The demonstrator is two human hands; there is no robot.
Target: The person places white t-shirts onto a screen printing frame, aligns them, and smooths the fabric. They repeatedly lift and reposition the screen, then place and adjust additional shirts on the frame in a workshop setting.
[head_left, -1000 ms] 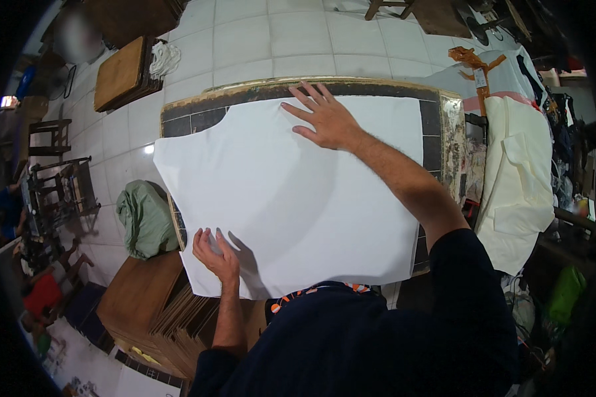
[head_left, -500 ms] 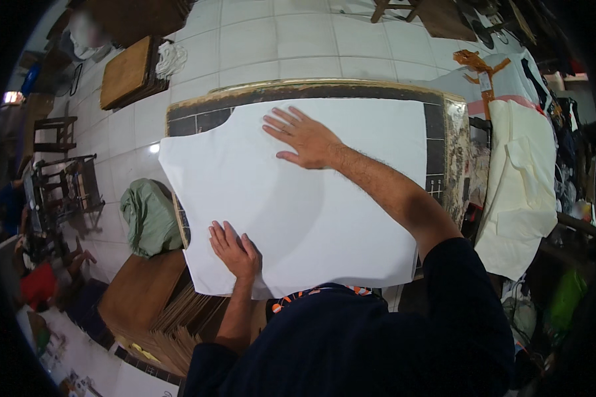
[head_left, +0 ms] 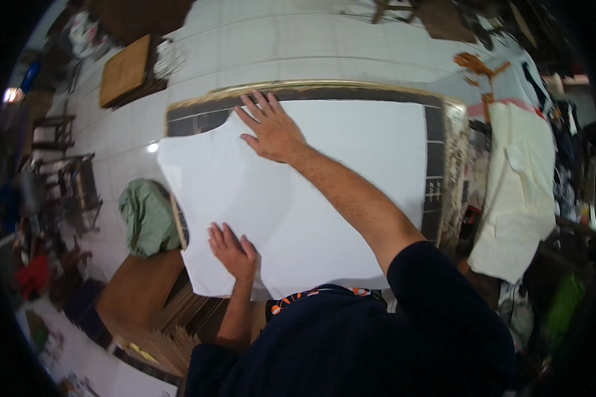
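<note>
A white cut fabric piece [head_left: 351,165] with a curved notch at its upper left lies flat on a dark, tile-patterned board [head_left: 434,155] with worn, pale edges. My right hand [head_left: 271,131] is spread on the cloth near its top edge, beside the notch, fingertips reaching that edge. Lower down, my left hand [head_left: 233,252] rests palm down on the left part of the same piece, fingers slightly apart. Both hands are on the cloth, gripping nothing.
Cream cloth [head_left: 510,192] lies at the right. A green bundle [head_left: 146,215] and stacked brown boards [head_left: 132,288] are at the left. Another board stack [head_left: 122,69] sits on the tiled floor [head_left: 265,46], with stools around. Co-workers are dimly visible at the far left.
My right hand has slid left across the cloth, dipping and then rising to the top edge. My left hand has moved slightly right and flattened onto the fabric.
</note>
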